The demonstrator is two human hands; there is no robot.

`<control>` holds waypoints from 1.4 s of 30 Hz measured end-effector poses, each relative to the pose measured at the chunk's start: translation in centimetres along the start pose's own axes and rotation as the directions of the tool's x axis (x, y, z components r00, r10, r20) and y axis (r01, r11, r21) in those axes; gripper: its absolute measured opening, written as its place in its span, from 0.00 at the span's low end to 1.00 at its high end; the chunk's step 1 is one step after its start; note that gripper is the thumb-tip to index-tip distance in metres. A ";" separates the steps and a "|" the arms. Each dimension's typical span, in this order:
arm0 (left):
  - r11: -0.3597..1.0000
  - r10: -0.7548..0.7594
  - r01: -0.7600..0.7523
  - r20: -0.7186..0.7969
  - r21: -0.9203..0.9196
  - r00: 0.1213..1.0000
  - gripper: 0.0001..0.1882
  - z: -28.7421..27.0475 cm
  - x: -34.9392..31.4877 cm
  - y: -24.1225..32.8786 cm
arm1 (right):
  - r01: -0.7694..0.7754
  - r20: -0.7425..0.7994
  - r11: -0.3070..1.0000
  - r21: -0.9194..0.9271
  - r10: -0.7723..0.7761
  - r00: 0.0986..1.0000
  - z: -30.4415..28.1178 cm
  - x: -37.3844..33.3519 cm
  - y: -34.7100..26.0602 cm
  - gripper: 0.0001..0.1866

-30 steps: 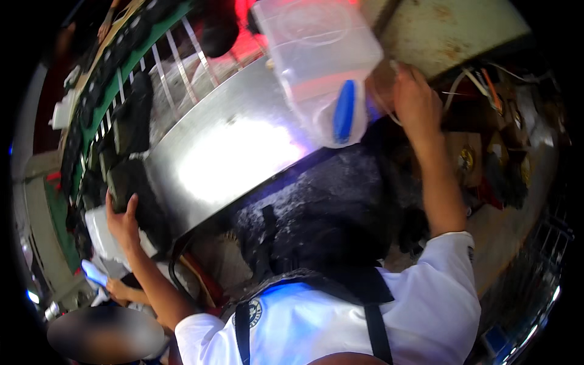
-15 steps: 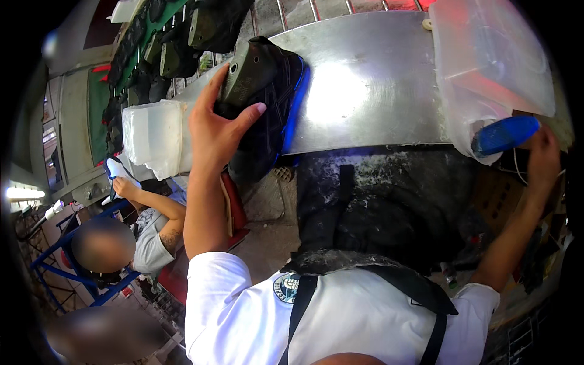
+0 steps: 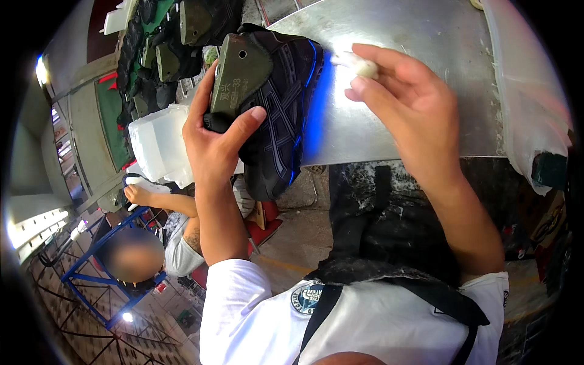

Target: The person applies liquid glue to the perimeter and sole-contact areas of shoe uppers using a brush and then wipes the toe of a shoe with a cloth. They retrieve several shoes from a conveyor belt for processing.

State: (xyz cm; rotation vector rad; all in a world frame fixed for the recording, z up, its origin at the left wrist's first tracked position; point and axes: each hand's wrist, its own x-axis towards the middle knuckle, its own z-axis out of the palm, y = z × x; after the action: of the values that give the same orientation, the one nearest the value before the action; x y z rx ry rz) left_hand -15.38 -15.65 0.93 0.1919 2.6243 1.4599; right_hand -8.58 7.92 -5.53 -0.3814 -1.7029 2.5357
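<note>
My left hand (image 3: 213,137) is closed on a black shoe upper (image 3: 277,109) stretched over a dark green shoe last (image 3: 240,76). The thumb presses the shoe's side and the fingers pass behind the last. A bright blue glow runs along the shoe's lower edge, which faces right. Over the metal table, to the right of the shoe, my right hand (image 3: 413,100) pinches a small whitish piece (image 3: 365,66) between thumb and fingers. Glare and blur hide what kind it is. It is apart from the shoe.
The shiny metal table (image 3: 462,115) stretches behind my hands. Clear plastic containers (image 3: 161,140) (image 3: 535,91) flank it left and right. Several black shoes on green lasts (image 3: 167,61) stand on a rack at the far left. A co-worker's hand (image 3: 140,194) holds a whitish shoe sole at left.
My right hand has left the blue oval thing by the right container and come over the table with a whitish piece. The left hand still holds the shoe, now turned to show more side.
</note>
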 end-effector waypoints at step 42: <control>0.997 0.024 -0.027 -0.033 -0.074 0.999 0.47 0.5 -0.3 0.2 | 0.395 0.066 0.797 -0.456 -0.413 0.909 2.5 2.0 3.8 0.10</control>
State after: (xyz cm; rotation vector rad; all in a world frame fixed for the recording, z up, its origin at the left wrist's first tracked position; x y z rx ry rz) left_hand -15.00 -15.16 0.86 0.1967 2.5961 1.5787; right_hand -10.77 4.55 -8.49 -0.0630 -2.0966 1.8039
